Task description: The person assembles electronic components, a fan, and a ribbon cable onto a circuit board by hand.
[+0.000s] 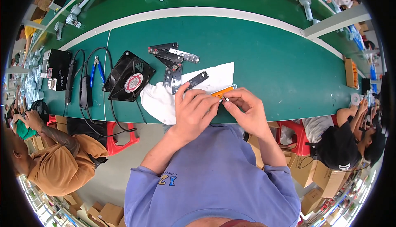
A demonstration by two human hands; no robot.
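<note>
Over a white cloth [161, 103] at the table's front edge, my left hand [194, 109] grips a narrow orange piece [222, 92] with a pale edge. The fingers partly cover it, and its exact kind does not show. My right hand [248, 110] is closed in a pinch at the near side of that piece. Something tiny, dark and white, shows at its fingertips, too small to name. Just beyond my left hand, a black circuit board strip [198, 79] lies on the cloth. Several similar board strips [167, 56] are piled farther back.
Left of the cloth stands a black fan [131, 78] with its cable. Blue-handled cutters [97, 71], a soldering iron [70, 78] and a black box unit [57, 70] lie farther left. An orange-filled carton [351, 73] stands at far right. Co-workers sit at both sides.
</note>
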